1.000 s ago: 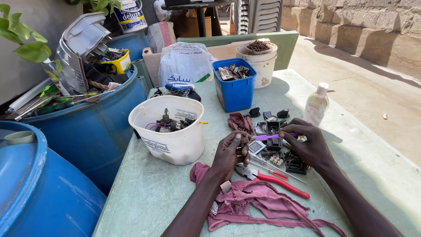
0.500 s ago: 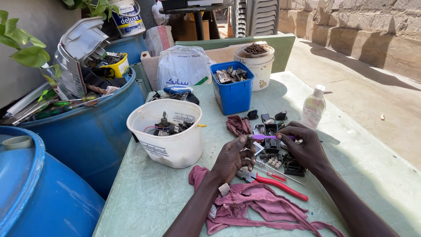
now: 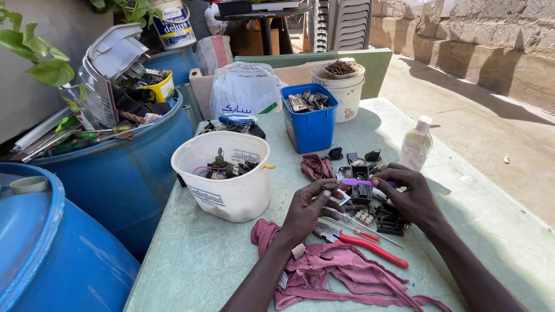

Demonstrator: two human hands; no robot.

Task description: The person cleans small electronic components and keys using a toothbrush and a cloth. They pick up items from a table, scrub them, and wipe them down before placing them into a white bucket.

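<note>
Mid-frame, the left hand [image 3: 306, 208] pinches a small metal part [image 3: 330, 186]; the right hand [image 3: 407, 193] grips a purple tool [image 3: 361, 182] pointed at it; cleaning looks underway; black parts [image 3: 370, 208] wait on the counter [image 3: 191, 260]; red pliers [image 3: 364, 242] lie unused.

Hard daylight, sharp frame, wide-lens bend at the edges.
Sun from upper right: the white bucket [image 3: 222, 179] and blue box [image 3: 311, 118] throw short shadows leftward on the green table [image 3: 191, 254]; the clear bottle [image 3: 415, 144] glows. Stone wall [image 3: 497, 40] lies half in shade, dark bands across the pavement. White sack [image 3: 245, 89] near glare. Blue drum [image 3: 40, 254] bulges at the left edge. No motion blur on either hand.
</note>
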